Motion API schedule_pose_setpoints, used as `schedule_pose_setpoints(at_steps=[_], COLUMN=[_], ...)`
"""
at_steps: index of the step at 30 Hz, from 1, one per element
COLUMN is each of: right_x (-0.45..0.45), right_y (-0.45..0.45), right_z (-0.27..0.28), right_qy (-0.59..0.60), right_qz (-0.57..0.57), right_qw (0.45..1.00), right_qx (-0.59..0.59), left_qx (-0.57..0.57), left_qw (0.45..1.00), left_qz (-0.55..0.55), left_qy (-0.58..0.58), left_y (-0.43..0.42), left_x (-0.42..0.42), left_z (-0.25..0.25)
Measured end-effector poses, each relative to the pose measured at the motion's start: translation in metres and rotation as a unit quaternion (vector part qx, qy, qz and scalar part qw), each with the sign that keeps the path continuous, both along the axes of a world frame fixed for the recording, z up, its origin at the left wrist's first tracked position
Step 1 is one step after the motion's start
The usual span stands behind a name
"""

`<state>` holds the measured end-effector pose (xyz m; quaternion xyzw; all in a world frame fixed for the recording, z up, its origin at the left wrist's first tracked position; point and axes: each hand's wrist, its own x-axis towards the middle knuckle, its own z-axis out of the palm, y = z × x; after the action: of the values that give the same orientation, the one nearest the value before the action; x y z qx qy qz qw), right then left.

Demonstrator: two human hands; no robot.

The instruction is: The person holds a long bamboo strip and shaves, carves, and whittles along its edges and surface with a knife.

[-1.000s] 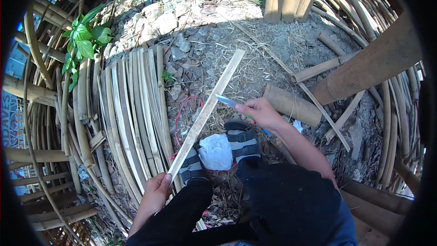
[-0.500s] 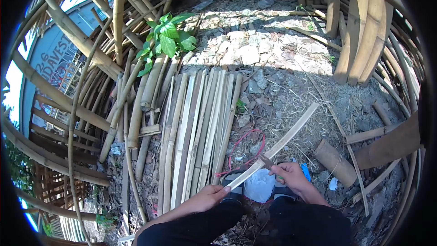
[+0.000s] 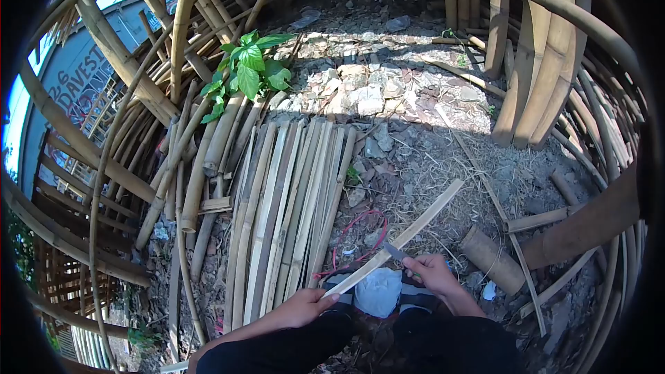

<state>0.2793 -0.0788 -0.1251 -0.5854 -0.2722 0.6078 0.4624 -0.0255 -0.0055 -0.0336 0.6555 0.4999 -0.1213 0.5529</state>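
Note:
A long, pale bamboo strip [image 3: 426, 220] slants up and away to the right in front of me. My left hand [image 3: 306, 307] is closed on its near end, thumb on top. My right hand [image 3: 431, 273] is closed around the handle of a knife [image 3: 395, 252], mostly hidden by the fingers. The grey blade lies across the strip at about its middle and appears to touch it. Below the strip, a white bundle [image 3: 378, 292] sits between my feet. A pink cord [image 3: 360, 219] loops on the ground just beyond.
Many split bamboo strips [image 3: 287, 201] lie side by side on the left. A short bamboo piece [image 3: 492, 260] and thin lengths rest on the right. Bamboo poles [image 3: 547, 62] stand behind them. A leafy plant [image 3: 251, 73] grows among poles at the back left, beside sunlit rubble [image 3: 367, 90].
The view has shifted, so most things sit slightly left and the ground lower. The knife blade shows more clearly on the strip now. Both hands keep their grips.

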Motion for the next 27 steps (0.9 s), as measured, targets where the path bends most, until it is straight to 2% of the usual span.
schedule_pose_setpoints(at_steps=[4,5,7,9,13,17,23,27], right_x=[0.025,0.040,0.063,0.071,0.019,0.018,0.028,0.029], right_y=[0.007,0.010,0.015,0.011,-0.007,-0.009,0.000,-0.001], right_z=[0.007,-0.002,-0.007,-0.013,0.025,0.005,0.022,0.012], right_qy=[-0.069,-0.003,-0.040,-0.029,0.002,-0.022,-0.115,-0.135], right_qz=[-0.038,-0.090,-0.137,-0.077,0.064,0.070,0.077,0.069], right_qw=[0.997,0.996,0.989,0.996,0.998,0.997,0.990,0.988], right_qx=[0.018,0.005,0.027,0.028,0.018,0.027,0.025,0.034], left_qx=[-0.003,-0.003,-0.009,-0.018,-0.041,-0.047,-0.032,-0.024], left_qw=[0.999,0.998,0.999,0.999,0.998,0.998,0.997,0.998], left_qz=[0.035,0.049,0.033,0.045,0.051,0.047,0.061,0.058], left_qy=[0.029,0.035,0.038,0.019,0.006,0.012,0.022,0.025], left_y=[-0.002,-0.004,-0.004,-0.003,-0.003,-0.004,-0.005,-0.005], left_x=[0.004,0.003,-0.003,-0.004,0.002,0.001,0.003,0.001], left_z=[0.008,0.009,0.006,0.000,0.003,0.006,0.008,0.007])
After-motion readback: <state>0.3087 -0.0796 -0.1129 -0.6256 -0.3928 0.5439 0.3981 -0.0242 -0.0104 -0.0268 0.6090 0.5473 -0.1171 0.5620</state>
